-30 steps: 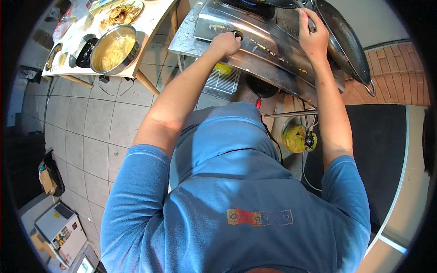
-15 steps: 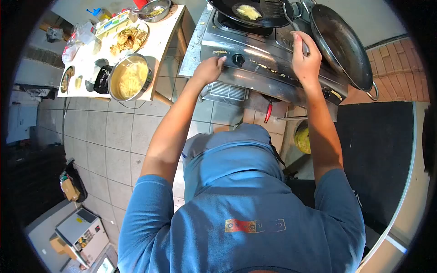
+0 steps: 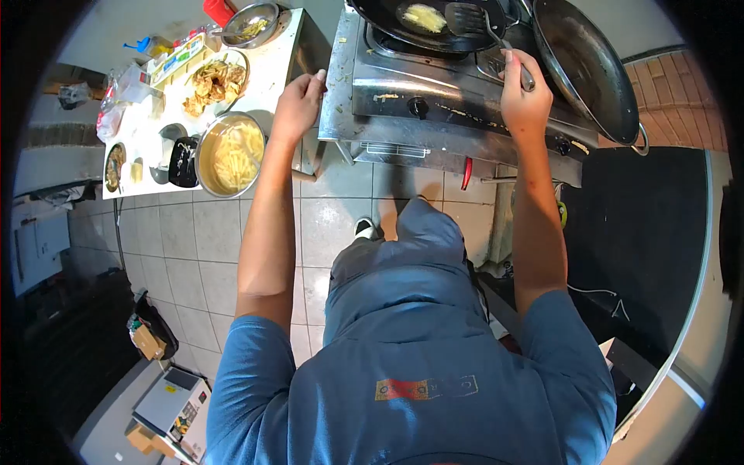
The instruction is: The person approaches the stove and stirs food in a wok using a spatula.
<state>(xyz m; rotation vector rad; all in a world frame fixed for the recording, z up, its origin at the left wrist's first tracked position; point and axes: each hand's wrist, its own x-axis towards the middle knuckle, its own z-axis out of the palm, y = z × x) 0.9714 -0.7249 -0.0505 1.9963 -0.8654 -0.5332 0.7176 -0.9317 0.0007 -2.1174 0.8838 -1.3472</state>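
Note:
My right hand [image 3: 527,97] is closed around the handle of a slotted spatula [image 3: 463,20], whose blade rests in a dark wok [image 3: 384,22] on the stove. Beside the blade in the wok lies a pale yellow piece of food [image 3: 425,18]. My left hand [image 3: 301,106] hovers between the white table and the stove's left edge. Its fingers are loosely curled with the thumb sticking up, and nothing shows in them. Nearest to it on the table are a metal pot [image 3: 208,167] of pale cut strips and a plate [image 3: 242,71] of browned fried pieces.
A second, larger wok [image 3: 581,70] leans at the stove's right side. The stove front has a black knob [image 3: 418,107]. On the white table [image 3: 271,58] stand a metal bowl [image 3: 271,27], a black container [image 3: 183,161] and a blue-topped bottle [image 3: 151,46]. A dark panel [image 3: 643,232] stands at right.
My left hand has moved left, away from the stove knob toward the table. My right hand keeps its grip on the spatula in the wok. The whole view has shifted slightly.

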